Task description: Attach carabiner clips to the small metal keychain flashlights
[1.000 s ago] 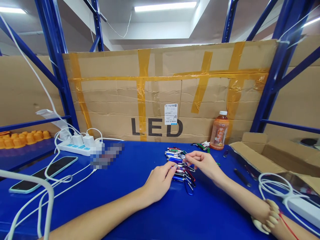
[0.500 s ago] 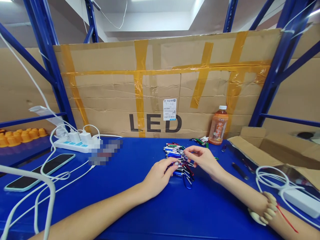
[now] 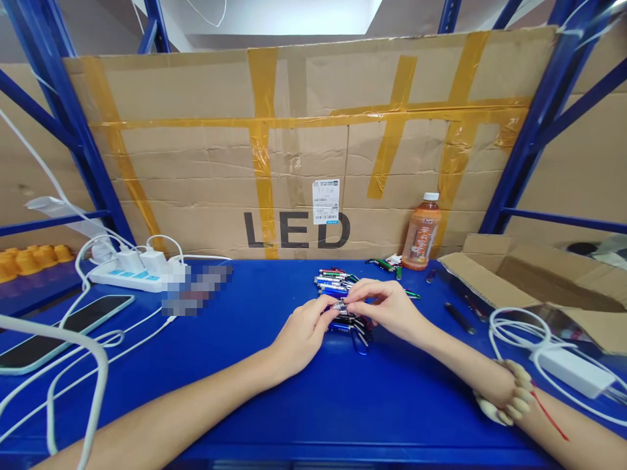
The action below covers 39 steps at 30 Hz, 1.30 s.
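My left hand [image 3: 302, 336] pinches a small silvery cylindrical piece [image 3: 339, 305] between thumb and fingertips. From the other side, the fingertips of my right hand [image 3: 392, 310] are closed on the same piece. Much of it is hidden by the fingers. Under and behind both hands lies a row of slim metallic tubes [image 3: 332, 284] in blue, silver, red and green, looking like keychain flashlights with carabiner clips. A blue carabiner [image 3: 361, 347] sticks out at the near end of the row. My hands cover the row's middle.
An orange drink bottle [image 3: 421, 234] stands at the back right, beside green clips [image 3: 385, 265]. An open cardboard box [image 3: 465, 277], a dark stick [image 3: 459, 318] and a white adapter [image 3: 571, 369] lie right. At left are a phone [image 3: 73, 329], power strip [image 3: 132, 277] and loose white cables.
My right hand has moved down and left, its fingertips now meeting the silvery piece in my left hand. The whole view has shifted slightly.
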Each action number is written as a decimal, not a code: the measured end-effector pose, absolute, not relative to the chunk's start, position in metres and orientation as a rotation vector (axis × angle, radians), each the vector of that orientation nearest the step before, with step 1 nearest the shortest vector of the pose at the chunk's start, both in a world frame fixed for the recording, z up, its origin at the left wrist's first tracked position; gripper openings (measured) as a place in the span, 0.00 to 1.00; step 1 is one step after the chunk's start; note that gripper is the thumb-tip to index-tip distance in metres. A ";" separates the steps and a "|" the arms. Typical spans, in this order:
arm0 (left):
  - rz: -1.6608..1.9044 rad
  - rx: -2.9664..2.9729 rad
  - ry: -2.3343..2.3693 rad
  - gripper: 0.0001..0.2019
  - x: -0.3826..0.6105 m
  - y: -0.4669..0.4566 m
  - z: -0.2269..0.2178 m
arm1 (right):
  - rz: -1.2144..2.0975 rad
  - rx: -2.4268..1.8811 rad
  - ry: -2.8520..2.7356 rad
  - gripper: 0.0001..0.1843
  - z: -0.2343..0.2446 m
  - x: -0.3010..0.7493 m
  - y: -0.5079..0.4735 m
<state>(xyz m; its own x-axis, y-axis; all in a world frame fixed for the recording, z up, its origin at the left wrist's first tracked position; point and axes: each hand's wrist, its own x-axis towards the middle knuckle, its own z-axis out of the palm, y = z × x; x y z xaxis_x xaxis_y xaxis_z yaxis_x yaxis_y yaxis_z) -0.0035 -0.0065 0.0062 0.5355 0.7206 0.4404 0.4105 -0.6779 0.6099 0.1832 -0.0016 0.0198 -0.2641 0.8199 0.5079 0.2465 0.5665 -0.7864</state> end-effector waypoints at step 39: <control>1.062 2.316 0.828 0.14 -0.004 -0.005 0.003 | 0.898 -1.129 -1.675 0.24 0.021 0.174 -0.007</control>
